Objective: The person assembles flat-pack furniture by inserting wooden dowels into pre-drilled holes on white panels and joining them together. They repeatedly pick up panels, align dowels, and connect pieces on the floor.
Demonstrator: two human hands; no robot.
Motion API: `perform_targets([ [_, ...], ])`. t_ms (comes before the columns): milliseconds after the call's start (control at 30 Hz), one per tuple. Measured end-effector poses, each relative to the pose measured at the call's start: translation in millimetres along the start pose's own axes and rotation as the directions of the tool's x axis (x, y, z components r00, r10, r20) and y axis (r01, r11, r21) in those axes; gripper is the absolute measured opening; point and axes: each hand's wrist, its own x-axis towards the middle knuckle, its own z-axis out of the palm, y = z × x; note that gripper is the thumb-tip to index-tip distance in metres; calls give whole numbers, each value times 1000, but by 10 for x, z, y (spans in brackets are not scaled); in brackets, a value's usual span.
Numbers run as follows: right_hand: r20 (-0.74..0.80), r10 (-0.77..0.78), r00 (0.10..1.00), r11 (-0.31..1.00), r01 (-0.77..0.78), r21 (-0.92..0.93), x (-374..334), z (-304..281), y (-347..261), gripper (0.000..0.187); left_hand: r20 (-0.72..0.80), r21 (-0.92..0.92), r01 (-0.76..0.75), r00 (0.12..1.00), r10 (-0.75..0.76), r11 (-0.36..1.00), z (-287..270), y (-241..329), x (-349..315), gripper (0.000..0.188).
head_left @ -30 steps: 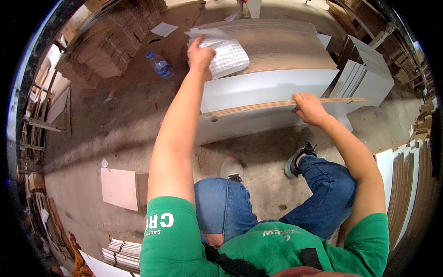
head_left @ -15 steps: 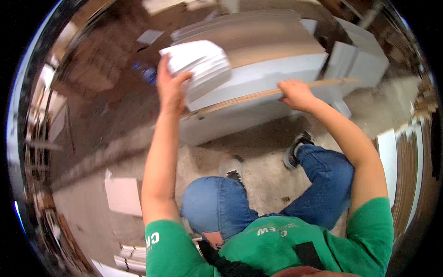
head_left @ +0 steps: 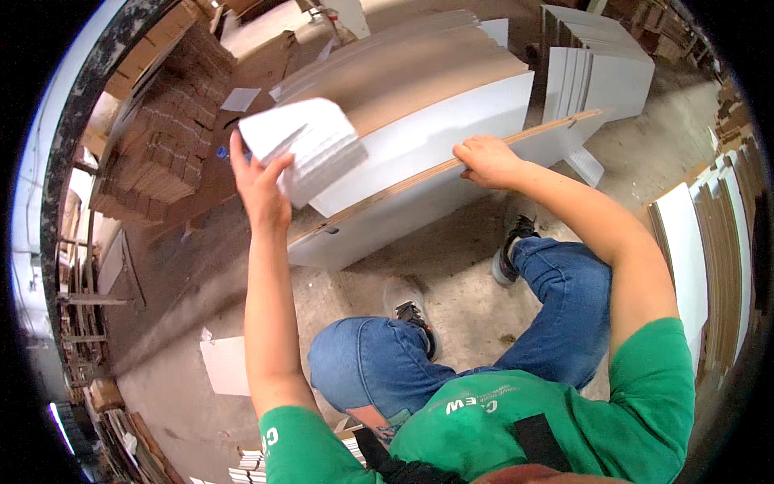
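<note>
My left hand (head_left: 262,189) is raised with its thumb and fingers around a white folded bundle of thin sheets (head_left: 310,141), slightly blurred. The bundle hangs over the left end of a long white panel (head_left: 403,226) with a brown top edge. That panel stands on its long side in front of my feet, its upper edge leaning toward a stack of boards (head_left: 435,117). Closed over the panel's top edge, right of its middle, is my right hand (head_left: 488,161). A small dark slot or fitting shows near each end of the panel.
More white panels (head_left: 601,81) stand at the far right. Brown cardboard stacks (head_left: 157,153) fill the far left. Upright boards (head_left: 685,258) line my right side. A pale flat piece (head_left: 226,367) lies on the floor beside my left arm. My shoes (head_left: 415,319) are close to the panel.
The whole view has shifted, so hands, bundle and panel appear farther left. The panel slants more steeply in the picture. Both hands keep their holds.
</note>
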Motion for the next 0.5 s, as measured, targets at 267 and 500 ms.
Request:
perform_targets([
  [267, -15, -41, 999, 999, 41, 5, 65, 23, -61, 31, 10, 243, -27, 1000, 25, 970, 158, -499, 939, 86],
  [500, -62, -58, 996, 998, 59, 25, 66, 55, 41, 33, -133, 815, 122, 991, -22, 567, -807, -440, 286, 48],
])
